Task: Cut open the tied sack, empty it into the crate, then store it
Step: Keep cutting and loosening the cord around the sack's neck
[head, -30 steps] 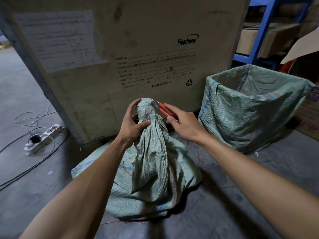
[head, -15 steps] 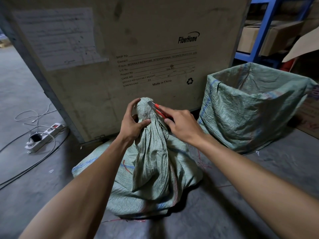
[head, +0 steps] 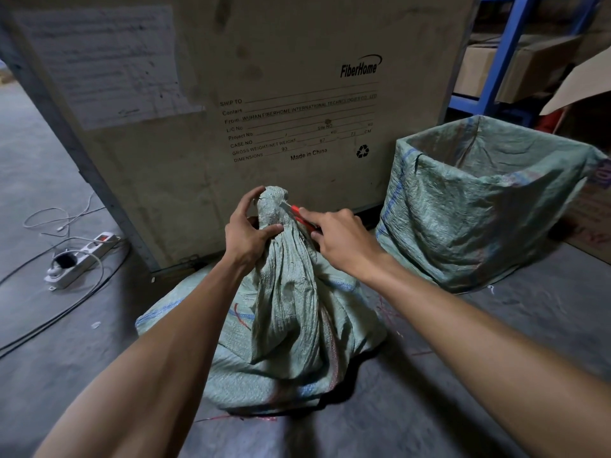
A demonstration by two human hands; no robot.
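My left hand (head: pixel 247 231) grips the gathered neck of the tied sack (head: pixel 291 312), which stands on the concrete floor (head: pixel 496 342). My right hand (head: pixel 344 238) holds a red utility knife (head: pixel 299 215), blade tip touching the neck. The sack-lined crate (head: pixel 476 206) stands near, to the right.

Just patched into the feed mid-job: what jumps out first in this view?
Centre frame, the left hand grips the bunched neck of a green woven sack on the floor, while the right hand holds a red utility knife with its blade at the neck. To the right stands a sack-lined crate, open on top; behind looms a big FiberHome shipping box.
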